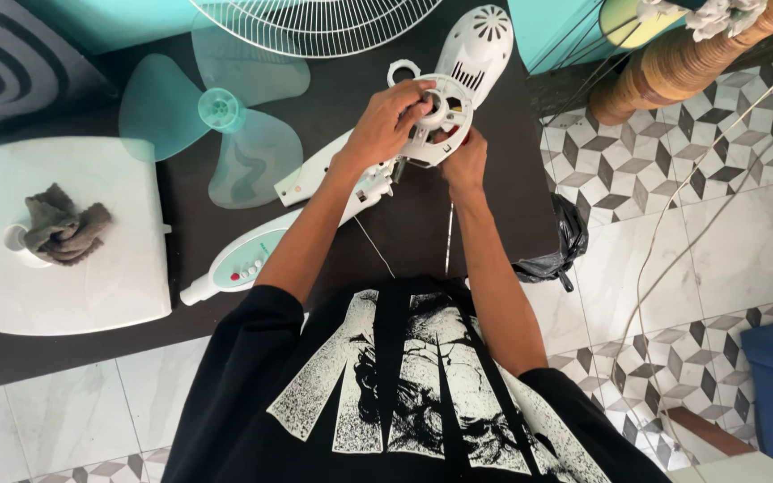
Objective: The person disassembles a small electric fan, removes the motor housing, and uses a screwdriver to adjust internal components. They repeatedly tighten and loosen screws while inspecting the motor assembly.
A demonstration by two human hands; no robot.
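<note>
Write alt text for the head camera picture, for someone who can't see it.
Seen from above, a person's left hand and right hand hold the round white motor housing of a taken-apart fan over a dark mat. Nearby lie a translucent blue fan blade, a white wire grille and a white base with a grey rag on it.

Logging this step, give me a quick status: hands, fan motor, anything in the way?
Left hand gripping round motor front from above. Right hand supporting it from below. Fan blade and grille lie apart; nothing in the way.

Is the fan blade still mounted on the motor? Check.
No: the fan blade lies flat on the dark mat, apart from the motor both hands grip.
</note>
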